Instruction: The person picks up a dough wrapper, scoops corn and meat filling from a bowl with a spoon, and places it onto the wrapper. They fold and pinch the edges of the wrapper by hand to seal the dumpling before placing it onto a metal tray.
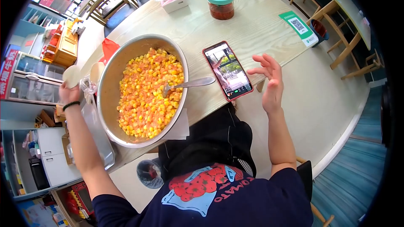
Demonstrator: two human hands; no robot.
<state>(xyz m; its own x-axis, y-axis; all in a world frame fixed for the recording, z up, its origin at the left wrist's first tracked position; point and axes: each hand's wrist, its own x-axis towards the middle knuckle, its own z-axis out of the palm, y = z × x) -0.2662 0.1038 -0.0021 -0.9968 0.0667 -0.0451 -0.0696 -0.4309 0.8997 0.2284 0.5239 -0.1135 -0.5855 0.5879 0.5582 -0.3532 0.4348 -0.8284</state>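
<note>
Out at the left, my left hand (pixel 68 94) grips a thin round dough wrapper (pixel 73 76) by its edge. Close beside it, more pale round wrappers (pixel 97 72) show at a clear plastic bag (pixel 88 85), partly hidden behind the bowl. The large metal bowl (pixel 101 101) holds a filling of corn kernels and pinkish minced bits (pixel 147 94). A metal spoon (pixel 198 82) rests in the filling, its handle over the right rim. My right hand (pixel 270 80) is raised with fingers apart, holding nothing, just right of a lit phone (pixel 229 73) lying on the table.
A lidded jar of red contents (pixel 220 8), a tissue box (pixel 173 1) and a green QR-code card (pixel 299 27) are on the table (pixel 252 8). A clear tray (pixel 110 153) lies left of the bowl. Below the table edge stands a lined bin (pixel 149 173).
</note>
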